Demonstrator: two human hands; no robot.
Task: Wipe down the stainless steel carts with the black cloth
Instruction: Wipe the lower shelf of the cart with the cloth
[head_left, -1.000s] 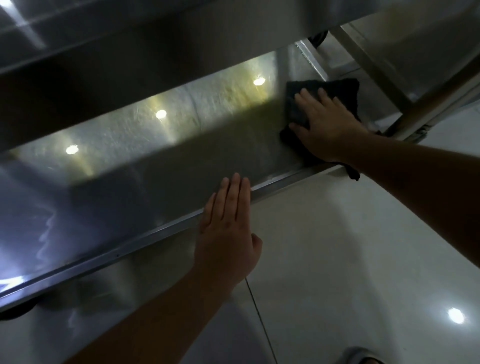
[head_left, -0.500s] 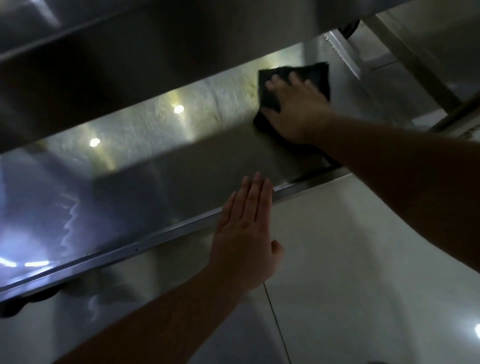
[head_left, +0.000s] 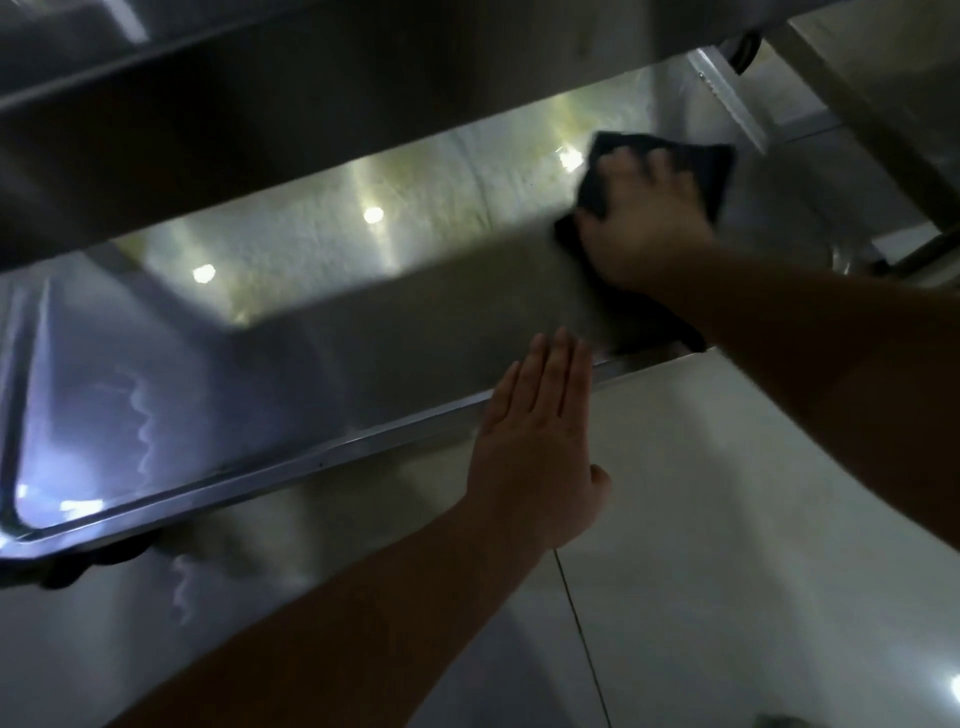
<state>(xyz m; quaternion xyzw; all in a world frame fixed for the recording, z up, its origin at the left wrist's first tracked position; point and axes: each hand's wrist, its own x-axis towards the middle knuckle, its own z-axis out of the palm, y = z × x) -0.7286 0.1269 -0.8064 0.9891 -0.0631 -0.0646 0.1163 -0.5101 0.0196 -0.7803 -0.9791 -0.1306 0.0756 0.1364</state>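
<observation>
The right hand (head_left: 647, 223) lies flat on the black cloth (head_left: 706, 166), fingers spread and a little blurred, pressing it onto the lower shelf (head_left: 322, 332) of the stainless steel cart, toward the shelf's far right end beside the corner post (head_left: 727, 98). The left hand (head_left: 535, 447) is held out flat with its fingers straight and pressed together, their tips over the shelf's raised front rim (head_left: 332, 452); whether it actually bears on the rim I cannot tell. From where I stand, the wiping looks to be in progress on this shelf, with most of the long shiny surface to the left not yet covered. To do it well, I would keep the palm weighted evenly so the cloth does not bunch, work in overlapping strokes along the shelf's length, and run the cloth into the rim's inner corner. The upper shelf (head_left: 260, 104) overhangs closely, so the arm should stay low.
</observation>
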